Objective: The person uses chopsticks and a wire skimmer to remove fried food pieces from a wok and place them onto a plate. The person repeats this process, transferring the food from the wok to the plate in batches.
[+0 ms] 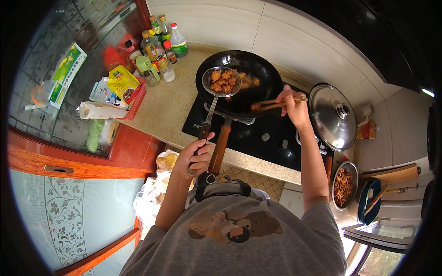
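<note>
My left hand (198, 157) grips the dark handle of a wire mesh skimmer (211, 108). Its round basket is over the left side of a black wok (210, 58) and holds several browned fried pieces (222, 82). More fried pieces (253, 81) lie in the wok, beside and partly behind the basket. Between the fingers of my right hand (293, 103) is a pair of wooden chopsticks (272, 104), angled left over the wok's right side, their tips dark brown. The wok's wooden handle (220, 148) points toward me, just right of my left hand.
A domed steel lid (331, 114) stands at the right of the black gas hob (266, 151). A metal bowl of sliced food (343, 186) sits near a dark blue-rimmed bin (371, 203). At left are sauce bottles (179, 43), a glass jar (168, 73) and a red basket (138, 100) of packets.
</note>
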`<state>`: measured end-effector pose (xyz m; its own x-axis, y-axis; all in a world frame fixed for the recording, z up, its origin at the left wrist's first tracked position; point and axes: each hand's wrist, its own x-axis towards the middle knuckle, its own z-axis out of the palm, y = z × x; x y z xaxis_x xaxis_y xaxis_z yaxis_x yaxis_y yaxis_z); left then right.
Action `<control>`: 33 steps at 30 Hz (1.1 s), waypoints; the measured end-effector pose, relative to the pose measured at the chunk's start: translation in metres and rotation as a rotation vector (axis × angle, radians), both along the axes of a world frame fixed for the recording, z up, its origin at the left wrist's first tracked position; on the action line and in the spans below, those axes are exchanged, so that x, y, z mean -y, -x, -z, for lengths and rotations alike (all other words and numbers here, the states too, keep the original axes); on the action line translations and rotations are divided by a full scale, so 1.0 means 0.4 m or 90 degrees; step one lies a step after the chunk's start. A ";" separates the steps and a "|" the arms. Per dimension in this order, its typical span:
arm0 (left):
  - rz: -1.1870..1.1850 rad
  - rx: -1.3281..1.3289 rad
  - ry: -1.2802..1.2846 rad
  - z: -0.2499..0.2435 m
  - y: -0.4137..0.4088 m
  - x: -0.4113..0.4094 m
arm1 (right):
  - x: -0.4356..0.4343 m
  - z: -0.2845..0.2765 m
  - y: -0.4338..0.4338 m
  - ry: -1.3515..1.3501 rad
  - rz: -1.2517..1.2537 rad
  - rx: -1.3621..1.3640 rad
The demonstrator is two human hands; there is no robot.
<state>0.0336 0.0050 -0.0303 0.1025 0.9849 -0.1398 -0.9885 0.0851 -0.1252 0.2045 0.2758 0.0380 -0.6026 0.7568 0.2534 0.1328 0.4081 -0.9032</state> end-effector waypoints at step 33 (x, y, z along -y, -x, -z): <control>-0.019 0.038 0.003 0.016 0.022 0.007 | 0.005 0.080 0.151 0.097 0.064 -0.057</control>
